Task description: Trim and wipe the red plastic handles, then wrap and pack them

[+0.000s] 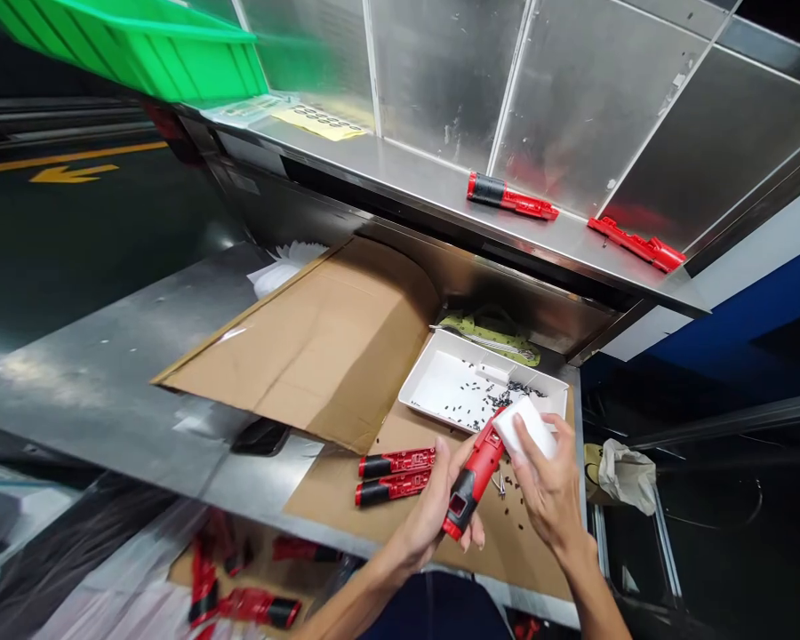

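My left hand (430, 507) grips a red and black cordless power tool body (473, 476), its black end pointing down toward me. My right hand (547, 484) holds a white foam block (525, 428) against the tool's red upper end. Just beyond both hands stands a white plastic tray (433, 378) holding many small black screws. Two red and black tool housings (396, 476) lie on the cardboard sheet (507, 542) left of my hands, and a few screws lie scattered near my right hand.
A steel shelf (400, 178) above holds two red tool parts (512, 197), a yellow sheet (316, 123) and a tilted green crate (133, 44). A large cardboard piece (307, 356) lies at left. More red tool parts (257, 606) sit lower left; a plastic bag (627, 476) sits right.
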The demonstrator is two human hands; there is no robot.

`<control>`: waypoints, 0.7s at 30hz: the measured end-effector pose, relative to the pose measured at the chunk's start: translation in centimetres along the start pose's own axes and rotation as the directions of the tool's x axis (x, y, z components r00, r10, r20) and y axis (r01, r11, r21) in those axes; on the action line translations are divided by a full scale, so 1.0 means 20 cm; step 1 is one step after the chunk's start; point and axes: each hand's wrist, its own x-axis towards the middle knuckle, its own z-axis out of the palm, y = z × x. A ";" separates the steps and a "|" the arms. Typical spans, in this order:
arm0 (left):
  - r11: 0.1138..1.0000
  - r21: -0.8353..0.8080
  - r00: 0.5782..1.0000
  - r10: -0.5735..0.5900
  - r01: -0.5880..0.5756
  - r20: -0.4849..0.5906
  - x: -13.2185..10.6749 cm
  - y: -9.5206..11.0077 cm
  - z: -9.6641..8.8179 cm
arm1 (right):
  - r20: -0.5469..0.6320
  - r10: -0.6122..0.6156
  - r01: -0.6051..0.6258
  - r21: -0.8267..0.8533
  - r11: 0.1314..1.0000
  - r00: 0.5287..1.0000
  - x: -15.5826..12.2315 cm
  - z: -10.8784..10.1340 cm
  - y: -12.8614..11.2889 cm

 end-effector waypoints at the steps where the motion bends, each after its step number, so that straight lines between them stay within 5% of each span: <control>1: 1.000 0.002 1.000 0.020 -0.020 -0.004 0.00 -0.01 0.00 | -0.007 0.002 -0.002 0.002 1.000 1.000 0.00 0.00 -0.01; 4: 0.997 0.025 0.997 0.074 -0.073 -0.020 0.01 -0.03 0.00 | 0.002 -0.056 0.056 0.029 0.998 0.998 -0.02 0.00 -0.03; 8: 0.997 0.051 0.999 0.053 -0.053 -0.011 0.02 -0.05 -0.01 | -0.066 0.067 -0.069 -0.028 0.997 0.996 -0.03 0.01 -0.05; 12: 0.993 0.090 0.997 0.078 -0.075 -0.029 0.02 -0.06 -0.03 | -0.015 -0.021 0.021 0.010 1.000 1.000 -0.03 0.00 -0.04; 16: 0.993 0.079 0.995 0.085 -0.089 0.044 0.01 -0.06 -0.04 | -0.095 0.088 -0.094 -0.053 0.994 0.992 -0.01 -0.01 -0.03; 21: 0.999 0.036 0.998 0.032 -0.033 0.045 0.00 -0.03 -0.02 | -0.039 -0.036 0.036 -0.004 0.999 0.999 0.00 -0.02 -0.01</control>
